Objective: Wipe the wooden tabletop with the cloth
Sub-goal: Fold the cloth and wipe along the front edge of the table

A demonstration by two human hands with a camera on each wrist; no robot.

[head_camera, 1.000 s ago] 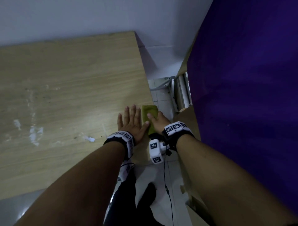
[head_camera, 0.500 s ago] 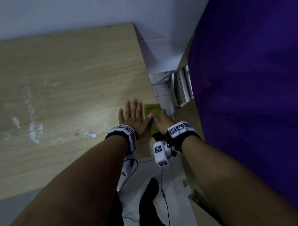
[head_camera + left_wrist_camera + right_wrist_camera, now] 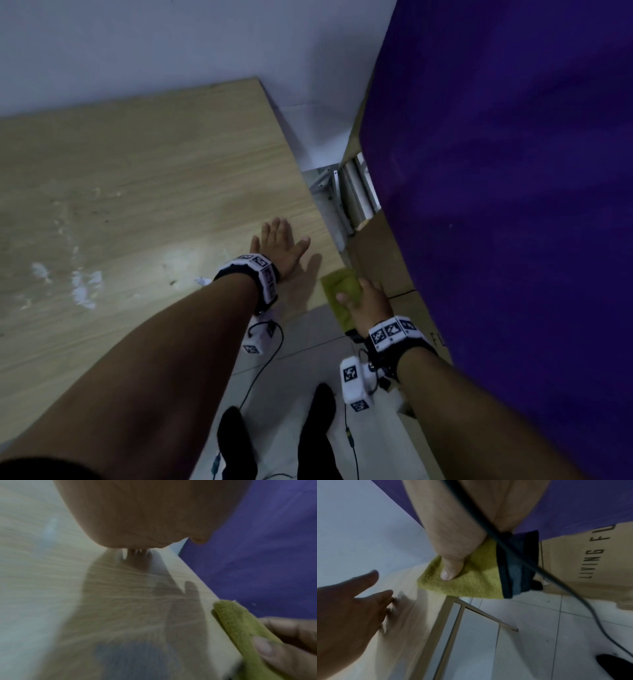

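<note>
- The left hand [image 3: 278, 244] lies over the wooden bench [image 3: 144, 192] near its right edge, fingers straight and spread, thumb out to the side, grasping nothing; its shadow falls on the wood just beside it.
- In the right wrist view the left hand's fingertips [image 3: 388, 593] are at the bench surface, though motion blur keeps me from telling how firmly they touch.
- The right hand [image 3: 366, 301] grasps the yellow-green cloth [image 3: 342, 291], thumb pressed on top and fingers curled beneath.
- The cloth is folded, with a dark blue band along one side [image 3: 515, 566], and sits at the bench's near right corner, partly overhanging the edge.
- White smears and flecks [image 3: 82, 287] mark the left part of the bench, well apart from the cloth.
- A small white scrap [image 3: 202, 281] lies on the bench just beside the left wrist.
- A purple surface [image 3: 513, 171] fills the right side, with a cardboard box [image 3: 583, 563] printed with "LIVING FL" below it.
- White floor tiles [image 3: 291, 370] and the person's dark shoes [image 3: 318, 404] show below the bench edge.
</note>
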